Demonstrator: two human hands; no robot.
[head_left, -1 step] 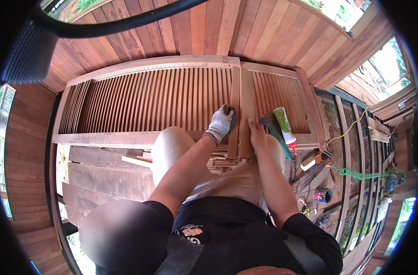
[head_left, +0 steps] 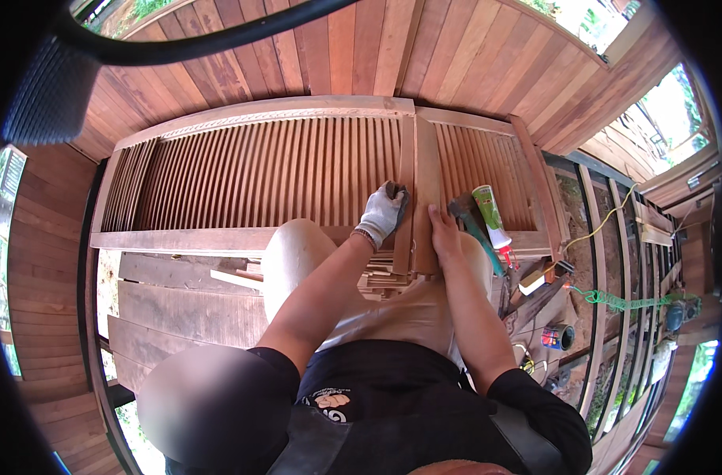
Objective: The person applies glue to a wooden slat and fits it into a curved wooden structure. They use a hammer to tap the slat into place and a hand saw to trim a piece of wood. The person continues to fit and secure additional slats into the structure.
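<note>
A louvered wooden panel (head_left: 278, 170) with slanted slats lies across in front of my knees. Over it, pointing from my lap to its far edge, lies a smooth wooden board (head_left: 426, 174), with a narrower wooden strip (head_left: 406, 154) along its left side. My left hand (head_left: 383, 212), in a white glove with dark fingertips, is closed beside the strip; whatever is in its fingers is hidden. Bare, my right hand (head_left: 446, 233) grips the board's right side near my lap. Just right of it rest a hammer (head_left: 475, 229) with a green handle and a green-and-white glue bottle (head_left: 493, 218).
A paint can (head_left: 557, 337) stands on the planks at right. A green coiled hose (head_left: 622, 299) and a yellow cord (head_left: 606, 218) cross open floor joists (head_left: 594, 214). Thin wood offcuts (head_left: 384, 281) lie below the panel. A plank wall (head_left: 329, 47) rises behind it.
</note>
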